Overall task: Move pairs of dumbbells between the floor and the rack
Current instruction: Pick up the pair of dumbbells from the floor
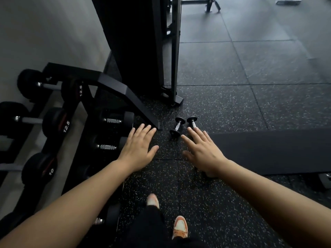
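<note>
Two small black dumbbells lie side by side on the speckled rubber floor: the left dumbbell (177,128) and the right dumbbell (192,121), whose near end is hidden behind my fingers. My right hand (202,151) is stretched flat with fingers apart, fingertips over that near end. My left hand (138,147) is also spread and holds nothing, hovering left of the pair near the foot of the black dumbbell rack (114,86). The rack at left carries larger dumbbells marked 12.5 (53,122) and 10 (40,169).
A tall black machine frame (172,51) stands behind the rack. A dark mat or bench pad (268,151) lies to the right of my right hand. My feet in orange-and-white shoes (180,227) are below. Open rubber flooring extends to the far right.
</note>
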Demonstrator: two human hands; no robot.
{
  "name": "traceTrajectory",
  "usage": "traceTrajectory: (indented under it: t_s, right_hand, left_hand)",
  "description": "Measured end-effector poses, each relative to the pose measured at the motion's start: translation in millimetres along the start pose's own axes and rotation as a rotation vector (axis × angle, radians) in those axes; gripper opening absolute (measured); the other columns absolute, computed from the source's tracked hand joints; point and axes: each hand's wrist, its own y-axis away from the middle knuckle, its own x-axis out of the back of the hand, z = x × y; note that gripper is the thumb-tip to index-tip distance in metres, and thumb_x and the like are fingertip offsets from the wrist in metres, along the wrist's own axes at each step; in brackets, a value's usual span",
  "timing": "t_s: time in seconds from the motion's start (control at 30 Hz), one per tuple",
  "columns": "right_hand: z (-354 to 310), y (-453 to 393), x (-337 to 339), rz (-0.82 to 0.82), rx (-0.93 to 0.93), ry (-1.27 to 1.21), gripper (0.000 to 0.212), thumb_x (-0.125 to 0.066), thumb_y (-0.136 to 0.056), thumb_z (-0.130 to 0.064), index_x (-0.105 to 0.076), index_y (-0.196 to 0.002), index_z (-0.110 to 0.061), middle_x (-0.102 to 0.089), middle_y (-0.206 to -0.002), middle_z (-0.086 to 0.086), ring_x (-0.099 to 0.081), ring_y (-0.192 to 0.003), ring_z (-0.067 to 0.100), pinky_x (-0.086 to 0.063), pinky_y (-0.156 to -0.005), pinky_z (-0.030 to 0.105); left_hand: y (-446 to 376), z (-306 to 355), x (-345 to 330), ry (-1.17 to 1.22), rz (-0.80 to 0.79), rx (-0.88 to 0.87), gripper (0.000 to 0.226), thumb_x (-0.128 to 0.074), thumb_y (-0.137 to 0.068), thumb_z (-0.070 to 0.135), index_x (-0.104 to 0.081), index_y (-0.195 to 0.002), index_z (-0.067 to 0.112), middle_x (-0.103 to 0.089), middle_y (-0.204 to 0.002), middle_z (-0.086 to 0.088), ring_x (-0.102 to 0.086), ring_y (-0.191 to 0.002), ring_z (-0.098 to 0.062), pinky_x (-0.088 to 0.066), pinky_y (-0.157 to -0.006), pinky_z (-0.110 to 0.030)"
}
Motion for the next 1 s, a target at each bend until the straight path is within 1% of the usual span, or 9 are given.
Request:
traceTrajectory:
  t_s: [0.23, 0.47, 0.63, 0.83, 0.9, 1.0]
  right_hand:
    - [47, -105, -16, -0.079, -0.04, 0.019, 0.066, -0.037, -0.099, -0.054, -0.024, -0.156, -0.024, -0.014, -0.165, 0.014, -0.005, -0.152, 0.034, 0.0, -0.12, 0.05]
    - [103, -210, -18, -0.125, -0.173, 0.024, 0.066, -0.036, -0.097, -0.055, -0.03, -0.154, -0.022, -0.02, -0.164, 0.016, -0.011, -0.15, 0.036, -0.007, -0.119, 0.053]
    - [141, -268, -31, -0.177, -0.25, -0.01, 0.065, -0.034, -0.098, -0.056, -0.029, -0.154, -0.023, -0.019, -0.164, 0.015, -0.011, -0.151, 0.035, -0.007, -0.12, 0.053]
    - [215, -321, -66, -0.284, -0.323, -0.036, 0.061, -0.035, -0.099, -0.052, -0.033, -0.152, -0.022, -0.023, -0.163, 0.016, -0.015, -0.149, 0.037, -0.011, -0.119, 0.055]
    - [244, -342, -87, -0.349, -0.317, -0.036, 0.061, -0.035, -0.099, -0.051, -0.031, -0.153, -0.022, -0.021, -0.164, 0.015, -0.014, -0.149, 0.037, -0.01, -0.118, 0.054]
    - [293, -381, -122, -0.402, -0.302, -0.049, 0.061, -0.034, -0.099, -0.05, -0.03, -0.153, -0.021, -0.02, -0.164, 0.016, -0.014, -0.149, 0.037, -0.012, -0.118, 0.054]
  left_hand:
    - [-117, -44, -19, -0.001, -0.079, -0.025, 0.068, -0.041, -0.098, 0.05, -0.024, -0.156, 0.018, -0.022, -0.165, -0.006, -0.005, -0.153, -0.021, 0.003, -0.122, -0.044]
    - [-248, -93, -45, 0.021, -0.218, -0.078, 0.068, -0.037, -0.098, 0.052, -0.021, -0.157, 0.02, -0.019, -0.166, -0.005, -0.002, -0.153, -0.021, 0.006, -0.122, -0.044]
    - [-327, -117, -68, 0.022, -0.31, -0.076, 0.068, -0.037, -0.099, 0.051, -0.02, -0.157, 0.02, -0.018, -0.166, -0.005, -0.002, -0.153, -0.022, 0.005, -0.122, -0.044]
    - [-421, -118, -121, -0.001, -0.415, -0.109, 0.067, -0.037, -0.099, 0.05, -0.023, -0.156, 0.018, -0.022, -0.165, -0.008, -0.007, -0.152, -0.025, 0.0, -0.122, -0.046]
    - [-451, -116, -147, 0.004, -0.446, -0.105, 0.066, -0.039, -0.098, 0.049, -0.026, -0.155, 0.017, -0.025, -0.163, -0.009, -0.01, -0.152, -0.027, -0.001, -0.122, -0.047]
    - [-494, -114, -195, 0.011, -0.476, -0.074, 0.065, -0.04, -0.098, 0.047, -0.028, -0.154, 0.017, -0.028, -0.162, -0.009, -0.012, -0.151, -0.028, -0.004, -0.122, -0.048]
